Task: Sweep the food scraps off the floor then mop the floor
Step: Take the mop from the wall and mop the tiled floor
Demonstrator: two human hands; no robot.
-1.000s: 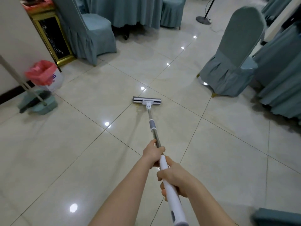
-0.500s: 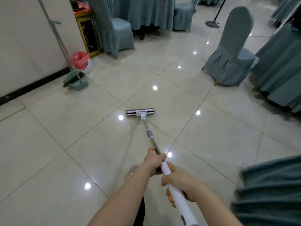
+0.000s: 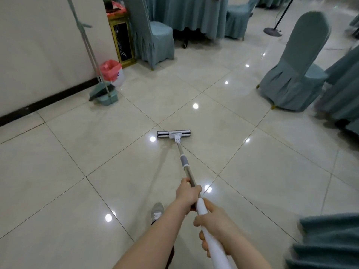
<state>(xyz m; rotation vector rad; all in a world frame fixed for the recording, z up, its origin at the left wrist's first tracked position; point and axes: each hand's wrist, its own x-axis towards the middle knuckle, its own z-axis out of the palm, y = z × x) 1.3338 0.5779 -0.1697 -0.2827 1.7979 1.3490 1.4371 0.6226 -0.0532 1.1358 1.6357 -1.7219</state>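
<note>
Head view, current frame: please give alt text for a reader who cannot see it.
Both bare hands grip a flat mop's handle, left hand ahead of right hand, with the mop head flat on the glossy tiled floor. A broom and dustpan stand by the wall beside a pink-lined bin; teal-covered chairs surround the area.

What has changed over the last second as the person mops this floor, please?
The view has backed away: the mop head now lies farther from the covered chair, with the dustpan and a shoe newly visible. Left hand and right hand kept their grip on the handle.
</note>
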